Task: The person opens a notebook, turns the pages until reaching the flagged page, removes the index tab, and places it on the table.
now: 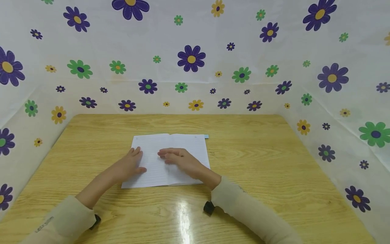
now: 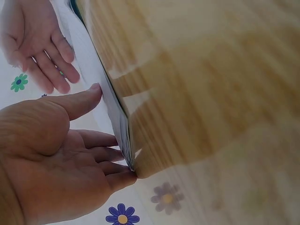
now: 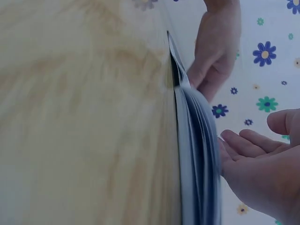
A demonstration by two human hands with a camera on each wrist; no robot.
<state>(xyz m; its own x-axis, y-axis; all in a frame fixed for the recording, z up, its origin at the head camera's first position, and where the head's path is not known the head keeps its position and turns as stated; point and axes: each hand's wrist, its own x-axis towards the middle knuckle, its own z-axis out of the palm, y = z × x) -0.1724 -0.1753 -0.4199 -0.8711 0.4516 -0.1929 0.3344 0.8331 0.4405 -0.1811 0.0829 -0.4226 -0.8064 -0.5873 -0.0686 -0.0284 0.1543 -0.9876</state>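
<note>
An open notebook (image 1: 155,176) with white ruled pages lies flat on the table, its fold running up the middle. At its left side, my left hand (image 1: 129,166) rests on the left page with the fingers extended and the thumb apart. The left wrist view shows that hand (image 2: 61,164) with its fingertips at the page edges. Over the fold and the right page is my right hand (image 1: 186,162), fingers straight and pointing left. In the right wrist view the side of this hand (image 3: 267,159) is against or very near the pages (image 3: 199,154).
A wooden table (image 1: 250,152) extends around the notebook. A light blue strip (image 1: 207,136) sticks out at the notebook's top right corner. White cloth (image 1: 201,30) with purple, green and yellow flowers hangs behind and on both sides. Both sleeves carry a black strap piece (image 1: 209,208).
</note>
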